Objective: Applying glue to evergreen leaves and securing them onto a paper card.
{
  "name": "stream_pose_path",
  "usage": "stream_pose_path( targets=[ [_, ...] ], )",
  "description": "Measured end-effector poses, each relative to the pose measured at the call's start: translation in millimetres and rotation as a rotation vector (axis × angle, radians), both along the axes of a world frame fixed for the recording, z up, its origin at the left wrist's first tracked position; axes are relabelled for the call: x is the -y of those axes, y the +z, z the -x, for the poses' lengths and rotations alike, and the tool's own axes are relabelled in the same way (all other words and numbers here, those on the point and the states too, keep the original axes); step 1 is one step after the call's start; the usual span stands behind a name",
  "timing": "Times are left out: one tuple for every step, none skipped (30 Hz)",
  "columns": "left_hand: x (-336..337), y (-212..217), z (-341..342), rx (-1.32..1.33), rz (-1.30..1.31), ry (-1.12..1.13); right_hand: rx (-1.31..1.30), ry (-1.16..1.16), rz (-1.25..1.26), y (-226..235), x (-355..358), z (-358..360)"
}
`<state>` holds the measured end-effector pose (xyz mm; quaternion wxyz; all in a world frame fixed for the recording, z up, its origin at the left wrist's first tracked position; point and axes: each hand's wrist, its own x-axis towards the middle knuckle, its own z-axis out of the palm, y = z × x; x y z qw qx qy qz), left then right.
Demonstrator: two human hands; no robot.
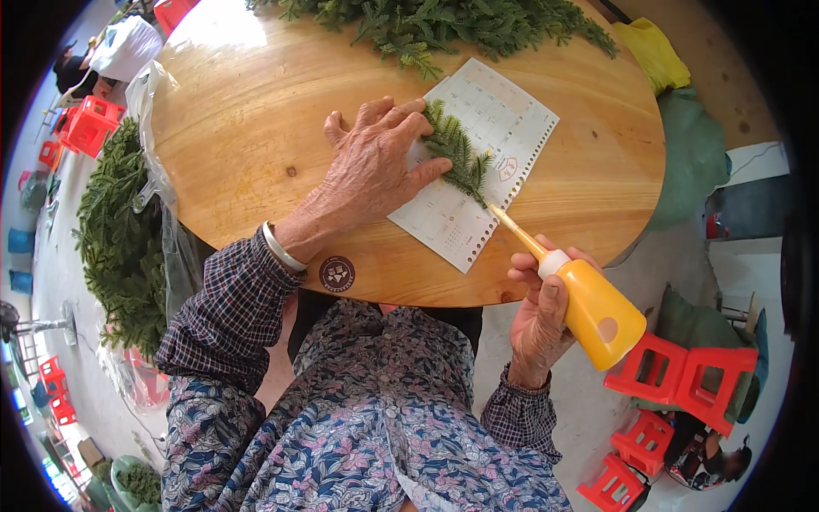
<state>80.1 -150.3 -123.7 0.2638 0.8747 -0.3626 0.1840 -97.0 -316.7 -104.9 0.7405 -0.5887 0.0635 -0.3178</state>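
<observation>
My left hand (373,160) rests on a small green artificial pine sprig (461,154), its fingers and thumb spread around the sprig's near side. Beneath the sprig lies a white calendar sheet (512,102) with punched holes along one edge. In my right hand (543,313) is a yellow squeeze glue bottle (597,311) with a white collar and a long tapered nozzle. The bottle is tilted, and its nozzle tip meets or nearly meets the stem end of the sprig; I cannot tell whether glue is coming out.
The round wooden table (247,128) carries a heap of green pine branches (461,26) at its far edge. More branches (124,239) stand left, beside clear plastic (158,171). Red stools (648,367) are at lower right. A yellow bag (653,55) sits beyond the table, far right.
</observation>
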Motion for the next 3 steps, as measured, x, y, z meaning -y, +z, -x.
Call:
stream_pose_path(
  targets=[
    [-0.2,0.1,0.2,-0.003,-0.001,-0.001,0.005,0.001,-0.001,-0.7,0.7,0.4],
    [-0.3,0.3,0.3,-0.007,-0.002,-0.001,0.01,0.001,-0.002,-1.5,1.3,0.7],
    [-0.5,0.5,0.4,-0.01,-0.003,-0.002,0.015,0.002,-0.003,-2.2,1.8,0.7]
  ],
)
